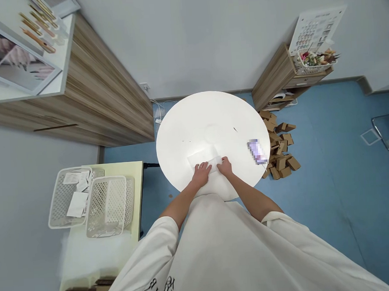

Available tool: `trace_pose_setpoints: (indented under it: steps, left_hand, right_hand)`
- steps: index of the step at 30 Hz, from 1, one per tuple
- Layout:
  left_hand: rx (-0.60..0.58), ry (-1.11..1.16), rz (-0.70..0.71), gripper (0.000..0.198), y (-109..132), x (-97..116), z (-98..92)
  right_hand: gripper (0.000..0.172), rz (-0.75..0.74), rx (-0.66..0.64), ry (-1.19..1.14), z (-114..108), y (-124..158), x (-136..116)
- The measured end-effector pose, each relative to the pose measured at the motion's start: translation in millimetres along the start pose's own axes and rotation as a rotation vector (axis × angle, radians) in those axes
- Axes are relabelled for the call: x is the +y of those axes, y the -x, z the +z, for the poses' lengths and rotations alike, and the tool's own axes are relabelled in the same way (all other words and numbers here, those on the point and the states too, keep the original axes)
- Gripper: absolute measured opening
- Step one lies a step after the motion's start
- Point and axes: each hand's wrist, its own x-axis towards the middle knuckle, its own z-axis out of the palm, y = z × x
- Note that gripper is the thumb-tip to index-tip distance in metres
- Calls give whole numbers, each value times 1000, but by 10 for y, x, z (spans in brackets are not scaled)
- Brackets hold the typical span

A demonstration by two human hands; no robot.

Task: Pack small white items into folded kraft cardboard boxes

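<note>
A thin white folded sheet (202, 156), possibly paper or foam, lies near the front of a round white table (186, 115). My left hand (201, 173) holds its near edge, fingers bent over the fold. At the right end of that fold, my right hand (225, 166) pinches the sheet between thumb and fingers. Both hands rest close to the tabletop, a small gap between them. White on white makes the sheet's outline hard to follow.
A blurred-out phone (257, 151) with a cable lies right on the table. Small brown boxes (281, 157) are heaped on the floor beyond it. To the left, white plastic baskets (127, 202) stand on a side table (122, 251). A wooden cabinet (112, 89) rises behind left.
</note>
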Motion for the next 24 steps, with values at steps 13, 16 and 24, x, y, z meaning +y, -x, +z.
trace_pose_setpoints:
  steps: [13, 16, 24]
  left_hand:
    - [161, 234, -545, 61, 277, -64, 7]
    - [150, 422, -821, 60, 265, -80, 48]
    - [92, 759, -993, 59, 123, -218, 133]
  right_hand:
    - [44, -418, -254, 351, 54, 398, -147]
    - [48, -434, -273, 469, 44, 414, -197]
    - [48, -434, -257, 517, 101, 395, -212]
